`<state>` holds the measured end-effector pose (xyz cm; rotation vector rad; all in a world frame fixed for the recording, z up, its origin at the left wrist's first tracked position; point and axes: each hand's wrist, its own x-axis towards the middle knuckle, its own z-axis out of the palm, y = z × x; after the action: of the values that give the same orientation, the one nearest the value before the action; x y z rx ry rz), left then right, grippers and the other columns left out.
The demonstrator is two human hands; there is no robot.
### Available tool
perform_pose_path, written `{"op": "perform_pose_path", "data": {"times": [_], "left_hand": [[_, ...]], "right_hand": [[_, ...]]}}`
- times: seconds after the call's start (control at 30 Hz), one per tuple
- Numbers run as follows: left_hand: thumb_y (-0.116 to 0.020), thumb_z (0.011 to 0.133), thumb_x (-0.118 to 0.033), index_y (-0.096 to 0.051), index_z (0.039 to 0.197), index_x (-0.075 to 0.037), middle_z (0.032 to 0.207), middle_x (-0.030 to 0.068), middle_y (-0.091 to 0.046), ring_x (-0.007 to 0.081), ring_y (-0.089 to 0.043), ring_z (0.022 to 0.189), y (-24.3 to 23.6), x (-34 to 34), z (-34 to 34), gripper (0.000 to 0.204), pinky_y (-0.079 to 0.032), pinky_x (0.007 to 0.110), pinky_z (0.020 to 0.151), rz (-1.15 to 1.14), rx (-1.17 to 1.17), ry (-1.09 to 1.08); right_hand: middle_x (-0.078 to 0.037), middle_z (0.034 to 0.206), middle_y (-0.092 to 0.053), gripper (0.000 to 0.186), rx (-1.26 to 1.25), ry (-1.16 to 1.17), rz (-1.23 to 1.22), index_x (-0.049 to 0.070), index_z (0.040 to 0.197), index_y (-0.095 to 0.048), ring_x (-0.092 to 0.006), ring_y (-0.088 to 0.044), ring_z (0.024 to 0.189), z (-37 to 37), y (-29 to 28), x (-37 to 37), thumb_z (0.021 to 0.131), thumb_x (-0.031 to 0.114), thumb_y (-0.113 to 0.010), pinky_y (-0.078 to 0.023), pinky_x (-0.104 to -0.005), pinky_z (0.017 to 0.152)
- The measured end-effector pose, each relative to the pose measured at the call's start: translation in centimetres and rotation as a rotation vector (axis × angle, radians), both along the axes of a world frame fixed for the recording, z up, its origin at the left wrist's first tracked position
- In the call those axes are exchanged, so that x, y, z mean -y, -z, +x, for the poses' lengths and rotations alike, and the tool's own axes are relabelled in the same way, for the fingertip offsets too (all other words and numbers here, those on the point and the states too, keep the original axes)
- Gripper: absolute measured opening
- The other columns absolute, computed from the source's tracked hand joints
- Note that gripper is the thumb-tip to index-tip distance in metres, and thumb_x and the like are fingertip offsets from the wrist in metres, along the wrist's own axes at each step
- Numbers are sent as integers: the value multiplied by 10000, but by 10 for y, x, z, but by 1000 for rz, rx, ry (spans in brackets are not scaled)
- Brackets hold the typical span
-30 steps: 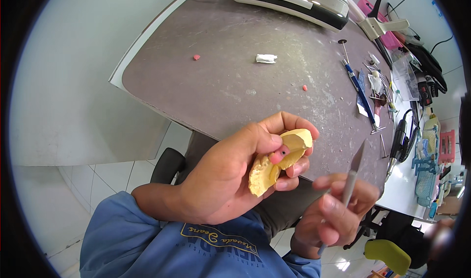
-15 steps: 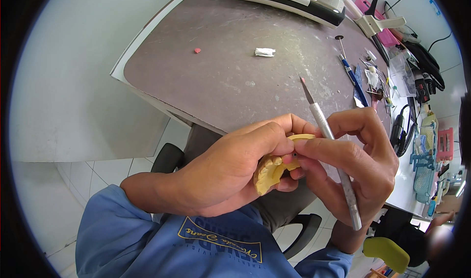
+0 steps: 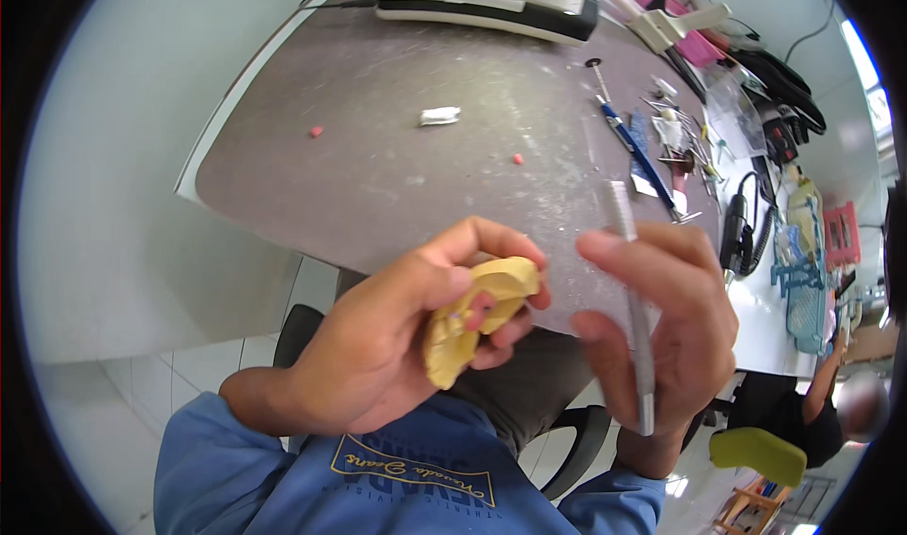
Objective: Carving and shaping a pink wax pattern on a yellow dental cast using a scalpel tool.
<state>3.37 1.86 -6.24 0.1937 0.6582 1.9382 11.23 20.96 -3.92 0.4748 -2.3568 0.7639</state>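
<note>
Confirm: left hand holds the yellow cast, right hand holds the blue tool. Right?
Not quite: the right hand holds the grey tool; the blue tool lies on the table, as the head view shows. The left hand does hold the yellow cast.

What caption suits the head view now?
Left hand holds yellow tooth model with pink piece; right hand holds silver tool.

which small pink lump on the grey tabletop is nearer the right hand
The small pink lump right of the short white roll; the other lies left of that roll, farther away.
</note>
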Motion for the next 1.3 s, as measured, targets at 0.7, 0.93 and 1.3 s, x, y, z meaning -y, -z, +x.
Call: {"op": "perform_pose_path", "data": {"times": [0.7,0.93,1.3], "left_hand": [[-698,896,-66,-564,1275,25,1142,155,-637,318,-632,1164,-1,0,-41,412,-567,372,947,-340,-846,-298],[-671,907,-36,-582,1250,39,1168,145,-597,319,-640,1147,0,-1,-41,362,-580,332,910,-312,-901,-309],[-667,887,18,-610,1183,30,1157,157,-595,345,-637,1145,8,0,-44,303,-598,342,890,-240,-925,-317]], "right_hand": [[-196,674,-656,207,-265,68,-667,-71,882,-599,-214,-656,571,-2,41,18,727,-11,-723,-513,-241,481],[-195,687,-672,202,-275,49,-628,-100,887,-613,-243,-682,554,-6,39,22,753,-16,-740,-561,-280,509],[-168,708,-703,228,-171,180,-617,-71,871,-635,-211,-690,562,0,39,26,788,63,-799,-571,-275,530]]}}
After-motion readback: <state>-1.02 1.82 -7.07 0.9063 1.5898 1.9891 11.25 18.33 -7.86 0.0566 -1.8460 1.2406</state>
